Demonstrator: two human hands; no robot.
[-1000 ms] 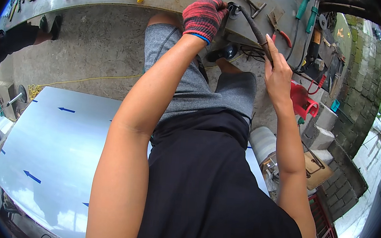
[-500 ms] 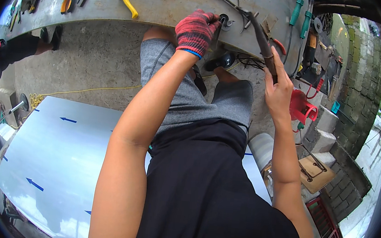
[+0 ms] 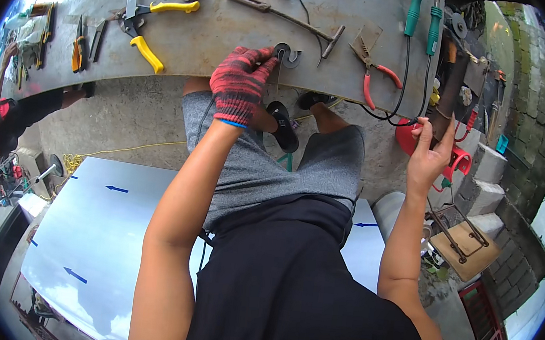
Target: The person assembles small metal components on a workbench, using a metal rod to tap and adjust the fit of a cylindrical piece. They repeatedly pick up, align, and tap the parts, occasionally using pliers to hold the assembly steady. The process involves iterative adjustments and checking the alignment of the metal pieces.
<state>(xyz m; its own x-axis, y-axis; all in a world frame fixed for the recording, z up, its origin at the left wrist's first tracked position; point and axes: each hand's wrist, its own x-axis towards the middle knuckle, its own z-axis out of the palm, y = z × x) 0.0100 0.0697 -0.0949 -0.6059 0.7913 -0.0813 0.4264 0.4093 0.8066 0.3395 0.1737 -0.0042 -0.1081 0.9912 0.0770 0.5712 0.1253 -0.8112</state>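
Note:
My left hand (image 3: 240, 83), in a red and black knit glove, is closed on a thin metal strip at the bench's near edge. The strip's curled end (image 3: 287, 55), an S-like scroll, lies just past my fingertips; the glove hides part of it. My bare right hand (image 3: 430, 149) is off to the right beyond the bench, fingers round the lower end of a dark brown bar-like tool (image 3: 451, 89). Its far end is hard to make out against the clutter. Between the hands, red-handled pliers (image 3: 379, 75) and a T-ended metal rod (image 3: 293, 20) lie on the bench.
On the metal bench (image 3: 219, 40) are yellow-handled snips (image 3: 147, 43), orange-handled pliers (image 3: 79, 50) and green-handled cable tools (image 3: 434, 31). A red stand (image 3: 460, 160) is at right. Behind me lies a shiny sheet (image 3: 100, 219) with blue arrows. Another person (image 3: 1, 124) is at far left.
My right hand and the dark tool have swung out to the right, away from the strip. My left hand keeps its hold near the bench edge. The view has shifted, showing more bench.

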